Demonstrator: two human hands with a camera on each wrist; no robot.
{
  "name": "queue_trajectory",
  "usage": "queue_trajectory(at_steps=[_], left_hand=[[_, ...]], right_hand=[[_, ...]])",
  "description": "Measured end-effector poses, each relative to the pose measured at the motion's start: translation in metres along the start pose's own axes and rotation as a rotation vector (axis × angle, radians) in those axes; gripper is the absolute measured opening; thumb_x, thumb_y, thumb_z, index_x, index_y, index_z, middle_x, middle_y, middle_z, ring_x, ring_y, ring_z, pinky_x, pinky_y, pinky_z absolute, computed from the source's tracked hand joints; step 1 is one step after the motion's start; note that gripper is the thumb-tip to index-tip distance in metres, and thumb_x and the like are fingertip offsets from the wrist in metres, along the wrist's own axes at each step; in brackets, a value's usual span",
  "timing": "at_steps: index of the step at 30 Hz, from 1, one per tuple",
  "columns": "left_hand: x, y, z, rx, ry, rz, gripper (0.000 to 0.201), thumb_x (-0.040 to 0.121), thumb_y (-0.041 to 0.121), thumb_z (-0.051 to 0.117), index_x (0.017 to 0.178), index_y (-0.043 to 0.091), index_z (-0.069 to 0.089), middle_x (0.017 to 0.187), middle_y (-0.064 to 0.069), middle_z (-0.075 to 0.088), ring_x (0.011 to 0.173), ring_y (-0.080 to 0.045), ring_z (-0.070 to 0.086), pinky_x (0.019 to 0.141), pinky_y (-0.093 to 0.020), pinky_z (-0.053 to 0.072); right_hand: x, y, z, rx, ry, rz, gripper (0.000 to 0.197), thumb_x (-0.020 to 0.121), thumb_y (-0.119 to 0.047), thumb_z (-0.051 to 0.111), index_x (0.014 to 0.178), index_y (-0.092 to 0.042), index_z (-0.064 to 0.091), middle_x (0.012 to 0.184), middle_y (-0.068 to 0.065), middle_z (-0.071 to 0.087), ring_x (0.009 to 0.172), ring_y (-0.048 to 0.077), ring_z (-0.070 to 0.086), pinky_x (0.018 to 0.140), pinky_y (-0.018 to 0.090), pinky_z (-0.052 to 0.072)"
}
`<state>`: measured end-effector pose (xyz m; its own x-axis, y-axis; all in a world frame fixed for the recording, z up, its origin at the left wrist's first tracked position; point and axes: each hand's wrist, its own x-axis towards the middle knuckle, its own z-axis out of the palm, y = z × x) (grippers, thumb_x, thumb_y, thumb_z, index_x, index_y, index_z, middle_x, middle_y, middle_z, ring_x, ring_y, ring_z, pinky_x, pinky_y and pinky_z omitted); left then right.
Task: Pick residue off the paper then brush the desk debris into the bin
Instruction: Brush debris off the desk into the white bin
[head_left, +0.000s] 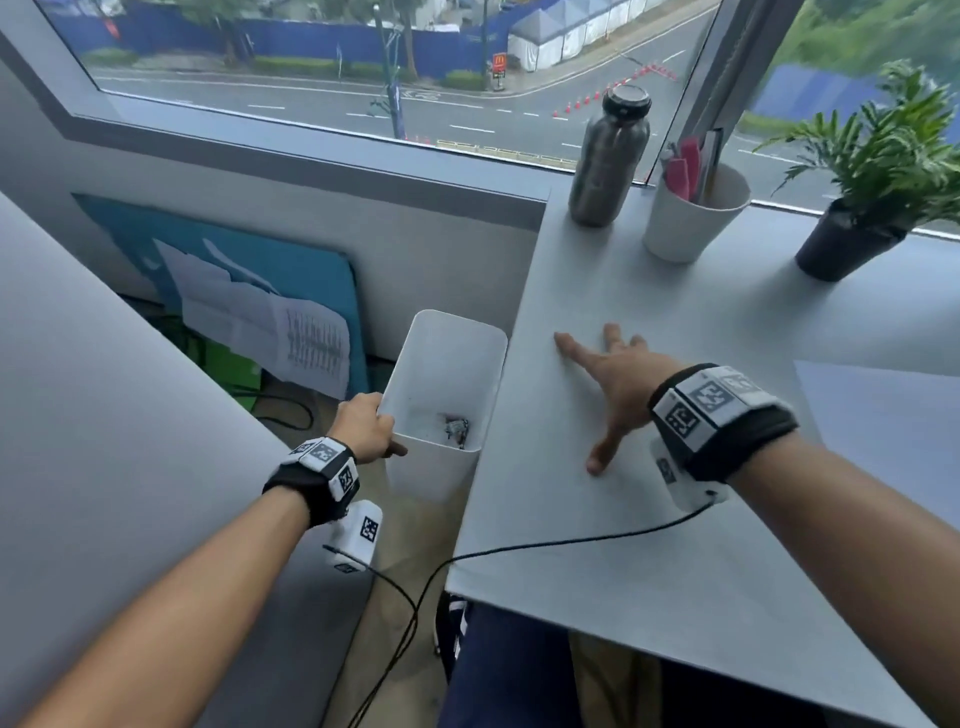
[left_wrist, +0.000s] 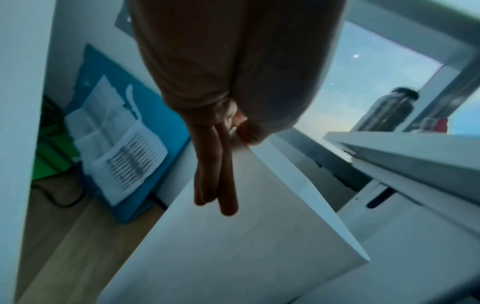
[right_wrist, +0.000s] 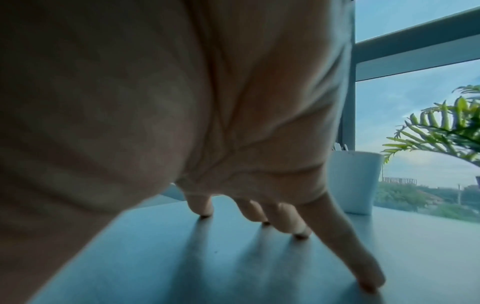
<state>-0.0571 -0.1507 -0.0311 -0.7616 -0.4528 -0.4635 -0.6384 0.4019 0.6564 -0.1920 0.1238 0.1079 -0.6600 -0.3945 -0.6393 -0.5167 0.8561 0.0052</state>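
Observation:
A white bin (head_left: 447, 364) is held up beside the desk's left edge, its rim a little below the desk top. My left hand (head_left: 363, 426) grips its near-left rim, thumb inside and fingers (left_wrist: 221, 185) down the outer wall (left_wrist: 233, 246). Dark crumpled residue (head_left: 456, 430) lies in the bin's bottom. My right hand (head_left: 608, 384) is spread flat on the grey desk (head_left: 597, 519) near that edge, with its fingertips (right_wrist: 369, 286) touching the surface. A white paper sheet (head_left: 893, 415) lies at the right. I can make out no debris on the desk.
A steel bottle (head_left: 608, 161), a white cup with pens (head_left: 691, 218) and a potted plant (head_left: 857, 228) stand along the window at the desk's back. Printed papers (head_left: 270, 322) lean on a blue board on the floor. A grey panel (head_left: 104, 415) stands at the left.

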Motion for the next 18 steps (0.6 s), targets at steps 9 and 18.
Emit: queue_trajectory(at_steps=[9,18], left_hand=[[0.047,-0.08,0.062,-0.085,0.032,-0.184,0.046,0.09,-0.007,0.032,0.117,0.011,0.065,0.101,-0.017,0.07,0.057,-0.017,0.073,0.051,-0.034,0.06],[0.083,-0.154,0.11,-0.052,-0.026,-0.255,0.053,0.09,-0.009,0.034,0.123,0.018,0.066,0.092,-0.015,0.071,0.066,-0.032,0.072,0.046,-0.028,0.055]], right_hand=[[0.016,0.009,0.01,0.01,0.051,-0.065,0.169,0.009,-0.068,0.086,0.142,-0.057,-0.017,0.157,0.008,0.001,0.143,0.045,0.013,0.104,0.065,0.037],[0.012,-0.002,0.004,-0.004,0.029,-0.067,0.169,0.006,-0.073,0.082,0.141,-0.06,-0.018,0.15,0.005,0.012,0.127,0.036,0.031,0.106,0.052,0.038]])
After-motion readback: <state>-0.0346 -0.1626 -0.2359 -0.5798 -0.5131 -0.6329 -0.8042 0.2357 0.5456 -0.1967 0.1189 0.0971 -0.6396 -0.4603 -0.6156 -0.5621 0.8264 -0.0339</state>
